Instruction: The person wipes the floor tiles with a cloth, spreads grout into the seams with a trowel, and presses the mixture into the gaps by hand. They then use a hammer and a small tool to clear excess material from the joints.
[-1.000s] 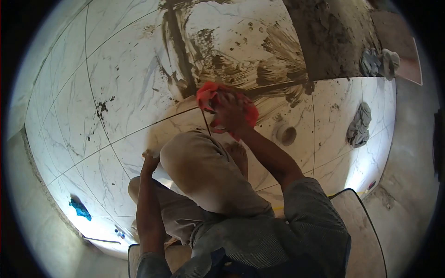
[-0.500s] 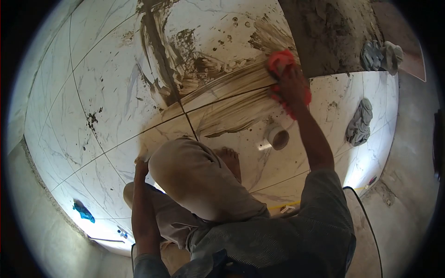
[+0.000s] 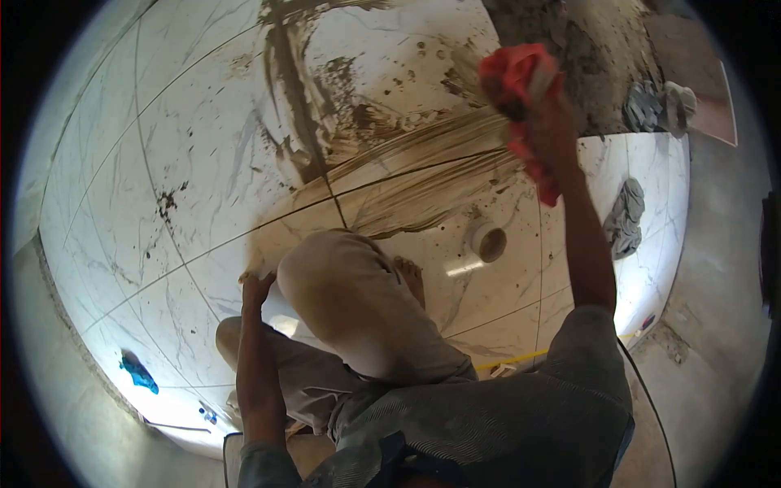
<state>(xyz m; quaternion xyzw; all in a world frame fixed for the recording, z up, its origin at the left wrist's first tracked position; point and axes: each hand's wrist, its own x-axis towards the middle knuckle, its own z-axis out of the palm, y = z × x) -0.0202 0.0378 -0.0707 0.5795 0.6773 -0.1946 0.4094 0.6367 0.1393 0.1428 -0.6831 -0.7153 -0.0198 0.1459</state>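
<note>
Smeared with brown, wet-looking streaks, the marbled white tiles [image 3: 431, 171] spread out in front of my knees. My right hand [image 3: 549, 122] is closed on a red cloth [image 3: 525, 69], which has dark stains and hangs down past the wrist side, near the edge of the tiling. My left hand [image 3: 259, 286] is low beside my bent knee, at the tile surface; its fingers are small in view and what they hold, if anything, is unclear. A small round cup [image 3: 490, 244] stands on the tiles below the streaks.
A grey cloth [image 3: 626, 218] lies on the tiles at right. Beyond it are more crumpled cloths [image 3: 644, 106] by a dark untiled patch [image 3: 598, 73]. A blue item [image 3: 138, 372] lies at lower left. A yellow strip [image 3: 521, 358] is near my body.
My right hand has moved up and to the right with the red cloth, which now hangs longer. The view has shifted slightly.
</note>
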